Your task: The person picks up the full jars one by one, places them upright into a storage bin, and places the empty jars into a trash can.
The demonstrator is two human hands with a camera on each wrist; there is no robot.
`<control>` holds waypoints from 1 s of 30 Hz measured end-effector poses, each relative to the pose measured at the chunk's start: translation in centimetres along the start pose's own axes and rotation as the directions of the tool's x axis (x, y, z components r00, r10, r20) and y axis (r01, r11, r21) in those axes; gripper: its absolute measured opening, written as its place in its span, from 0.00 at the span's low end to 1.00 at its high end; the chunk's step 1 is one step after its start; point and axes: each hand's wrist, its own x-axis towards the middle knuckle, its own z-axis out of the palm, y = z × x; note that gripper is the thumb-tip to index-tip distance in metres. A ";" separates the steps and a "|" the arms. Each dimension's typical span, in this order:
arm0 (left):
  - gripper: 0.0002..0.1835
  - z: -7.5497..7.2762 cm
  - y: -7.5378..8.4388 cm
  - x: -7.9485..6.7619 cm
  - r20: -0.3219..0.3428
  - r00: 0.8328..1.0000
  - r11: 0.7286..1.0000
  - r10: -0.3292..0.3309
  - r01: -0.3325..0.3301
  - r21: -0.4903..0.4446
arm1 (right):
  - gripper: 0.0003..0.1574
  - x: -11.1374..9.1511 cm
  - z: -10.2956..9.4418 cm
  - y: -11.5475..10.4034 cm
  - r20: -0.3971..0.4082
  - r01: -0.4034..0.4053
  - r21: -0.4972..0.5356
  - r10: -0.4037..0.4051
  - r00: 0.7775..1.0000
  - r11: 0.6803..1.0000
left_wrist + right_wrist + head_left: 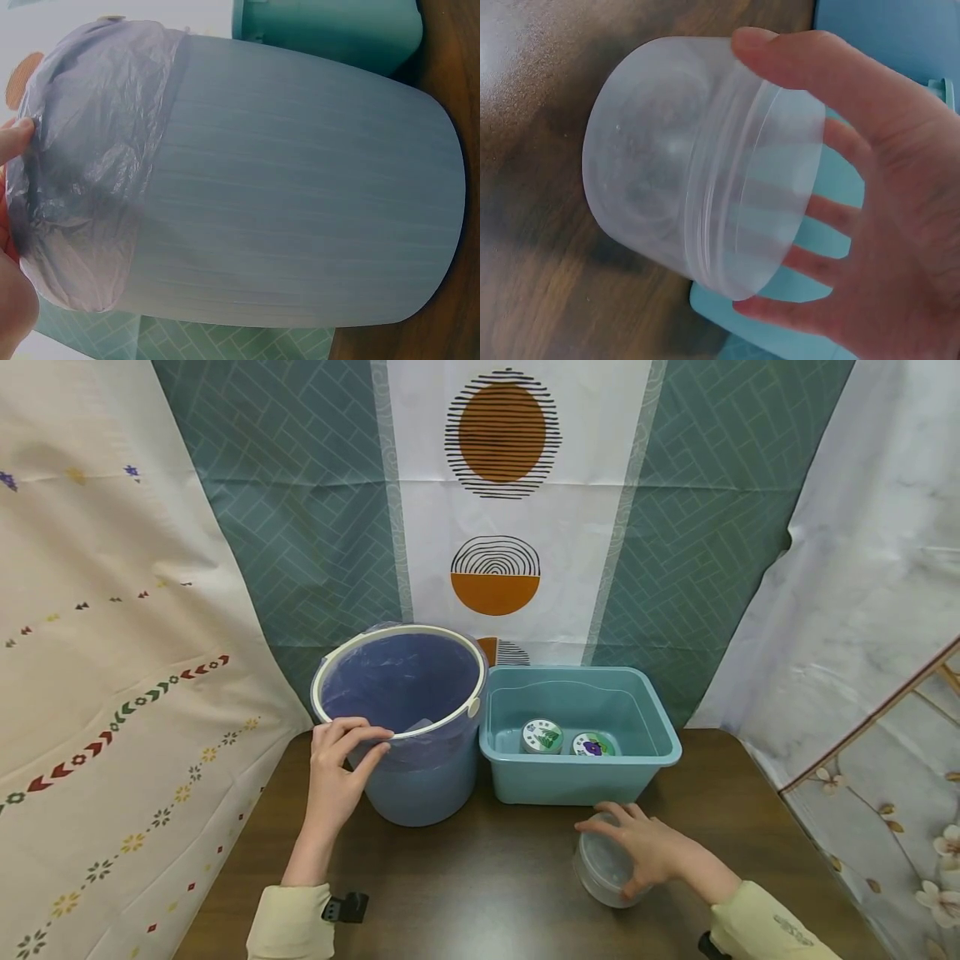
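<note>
A blue trash bin [423,797] with a cream rim stands upright on the table, lined with a thin clear bag [97,150] folded over its top. My left hand [336,781] pinches the near-left part of the rim, thumb outside over the bag and fingers partly hidden behind the edge. At the right, my right hand [654,852] grips a clear plastic jar [649,142] near its open mouth, thumb on one side and fingers spread round the other. Ridged threads circle the jar's neck. Its base is over the dark wood tabletop, and nothing shows inside it.
A teal plastic basin [573,782] stands right beside the bin. Inside lie a round container with a green-patterned white top [542,737] and another with a purple-patterned top [592,744]. Patterned cloth [506,518] hangs behind the table [465,893] and at both sides.
</note>
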 end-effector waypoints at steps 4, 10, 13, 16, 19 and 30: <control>0.13 0.0 0.0 0.0 0.002 1.000 1.000 0.000 0.000 0.000 | 0.70 -0.1 0.1 -0.1 0.007 -0.003 -0.010 0.003 1.000 1.000; 0.13 0.1 -0.1 -0.1 -0.005 1.000 1.000 0.016 -0.016 0.001 | 0.66 0.1 0.2 -0.2 -0.001 0.003 -0.059 -0.003 1.000 0.998; 0.13 0.1 -0.1 -0.1 -0.004 1.000 1.000 0.005 -0.005 0.000 | 0.64 0.3 0.1 -0.4 -0.002 0.001 -0.088 -0.001 1.000 0.996; 0.13 0.0 -0.1 -0.1 -0.001 1.000 1.000 -0.009 0.009 -0.004 | 0.62 0.4 -0.4 -0.8 0.002 0.007 -0.127 -0.007 1.000 0.992; 0.13 0.0 -0.2 -0.1 -0.007 1.000 1.000 -0.004 0.004 -0.005 | 0.60 0.7 -1.1 -1.4 0.013 0.016 -0.154 -0.014 1.000 0.988; 0.11 -0.1 -0.1 -0.1 0.010 1.000 1.000 -0.021 0.021 -0.008 | 0.58 1.7 -4.6 -3.6 0.089 0.077 -0.196 -0.060 0.994 0.978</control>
